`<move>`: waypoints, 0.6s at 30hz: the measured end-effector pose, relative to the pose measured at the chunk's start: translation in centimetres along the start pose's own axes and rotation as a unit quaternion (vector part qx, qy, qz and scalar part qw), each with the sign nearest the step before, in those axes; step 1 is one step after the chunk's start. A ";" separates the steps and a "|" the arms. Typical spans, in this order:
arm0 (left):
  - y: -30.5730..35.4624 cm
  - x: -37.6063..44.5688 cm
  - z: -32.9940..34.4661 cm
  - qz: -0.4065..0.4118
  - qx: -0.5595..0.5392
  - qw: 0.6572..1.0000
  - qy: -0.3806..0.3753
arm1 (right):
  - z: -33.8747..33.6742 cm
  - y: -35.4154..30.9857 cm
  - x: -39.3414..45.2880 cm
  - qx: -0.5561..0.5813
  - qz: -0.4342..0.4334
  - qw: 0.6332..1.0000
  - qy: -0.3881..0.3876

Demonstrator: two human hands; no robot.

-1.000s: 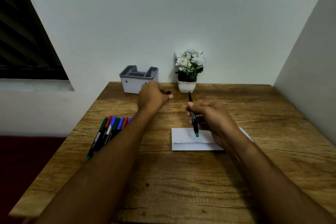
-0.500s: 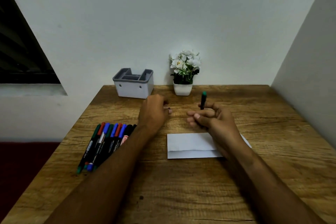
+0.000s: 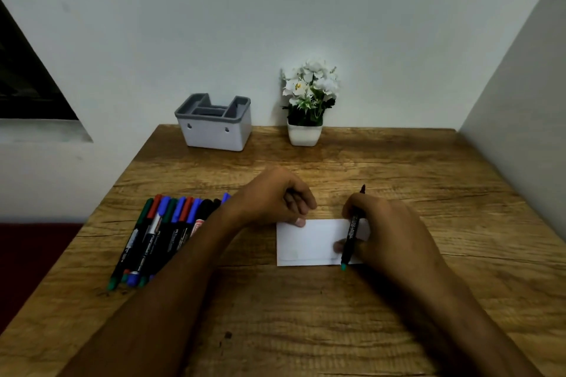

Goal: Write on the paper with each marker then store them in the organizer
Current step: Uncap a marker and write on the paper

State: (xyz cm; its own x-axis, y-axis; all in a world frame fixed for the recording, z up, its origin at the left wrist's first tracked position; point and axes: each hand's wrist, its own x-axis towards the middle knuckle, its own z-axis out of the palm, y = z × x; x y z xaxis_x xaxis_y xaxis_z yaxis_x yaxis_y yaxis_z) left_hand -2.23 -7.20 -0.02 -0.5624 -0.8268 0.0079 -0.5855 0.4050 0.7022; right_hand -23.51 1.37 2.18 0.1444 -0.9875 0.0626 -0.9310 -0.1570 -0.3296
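The right hand grips a green marker, its long axis running near to far, teal end at the near edge of the paper on the worktop. The left hand, curled, presses the paper's far edge; whether it holds a cap is hidden. The organizer stands farthest.

No text can be read with certainty. The black marker held in the right hand bears a line of pale lettering along its barrel, too small and blurred to make out. The markers lying in a row on the table carry white and red label patches, likewise illegible.
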 end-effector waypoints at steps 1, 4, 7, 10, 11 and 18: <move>0.0 0.0 0.0 -0.002 -0.001 1.000 0.001 | -0.3 0.0 -0.1 0.001 0.005 1.000 -0.020; 0.1 -0.4 0.0 -0.008 -0.006 1.000 0.003 | -0.7 0.3 -0.1 -0.007 0.005 0.999 -0.047; 0.0 -0.6 0.0 -0.010 0.004 1.000 0.004 | -0.4 1.1 0.5 -0.016 -0.004 1.000 -0.009; 0.1 -0.7 0.2 -0.013 0.010 1.000 0.008 | 0.3 2.7 1.8 -0.007 -0.010 0.998 0.065; 0.1 -0.6 0.3 -0.010 0.012 1.000 0.009 | 0.6 3.1 2.3 -0.002 -0.011 0.997 0.082; -0.7 -0.2 0.4 0.019 0.086 0.996 -0.002 | 1.7 4.2 4.0 0.213 -0.047 0.962 0.165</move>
State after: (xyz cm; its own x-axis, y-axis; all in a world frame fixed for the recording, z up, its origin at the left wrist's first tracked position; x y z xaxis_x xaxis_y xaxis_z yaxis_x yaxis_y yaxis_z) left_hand -1.93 -7.18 -0.83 -0.5885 -0.8079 0.0298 -0.6547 0.4979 0.5688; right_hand -26.30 -3.28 -0.53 0.0406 -0.9227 0.3833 -0.6872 -0.3042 -0.6597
